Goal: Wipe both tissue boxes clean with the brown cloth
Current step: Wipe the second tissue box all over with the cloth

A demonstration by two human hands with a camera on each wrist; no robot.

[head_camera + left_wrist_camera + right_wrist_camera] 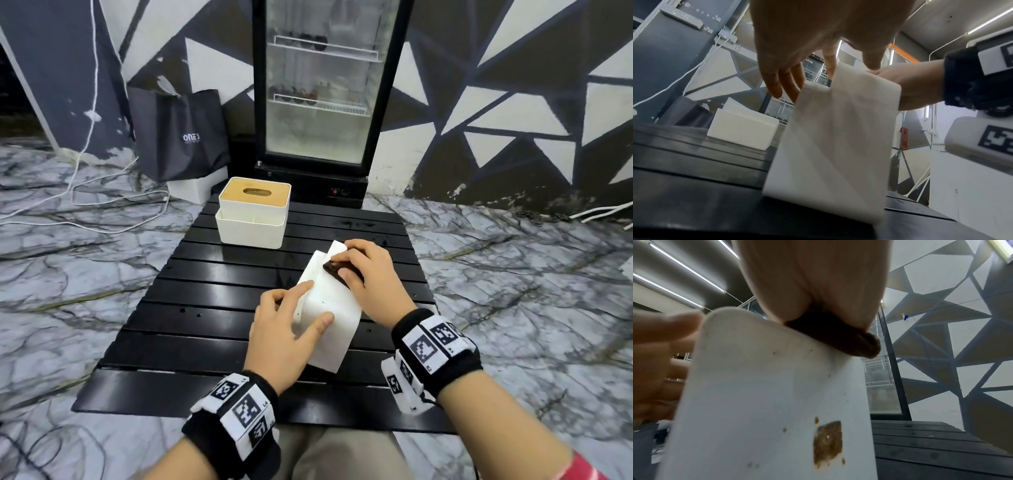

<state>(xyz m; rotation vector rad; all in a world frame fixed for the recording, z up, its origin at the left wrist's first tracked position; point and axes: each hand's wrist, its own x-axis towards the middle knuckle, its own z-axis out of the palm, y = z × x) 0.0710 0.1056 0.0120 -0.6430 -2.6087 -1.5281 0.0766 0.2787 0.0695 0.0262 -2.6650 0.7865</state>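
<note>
A white tissue box [334, 308] lies tilted on the black slatted table [205, 301]. My left hand [291, 322] holds its near end, thumb on the upper face and fingers along the left side. My right hand [363, 270] grips the folded brown cloth [334, 270] and presses it on the box's far upper end. In the right wrist view the cloth [838, 335] sits under my fingers, and the box face [766, 394] below it carries a brown stain [827, 441] and small specks. The second tissue box [253, 219], white with a wooden lid, stands upright at the table's far left.
A glass-door fridge [329, 85] stands just behind the table. A black paper bag [178, 133] leans on the wall to its left, and white cables [78, 192] trail over the marble floor. The table's near edge is by my knees.
</note>
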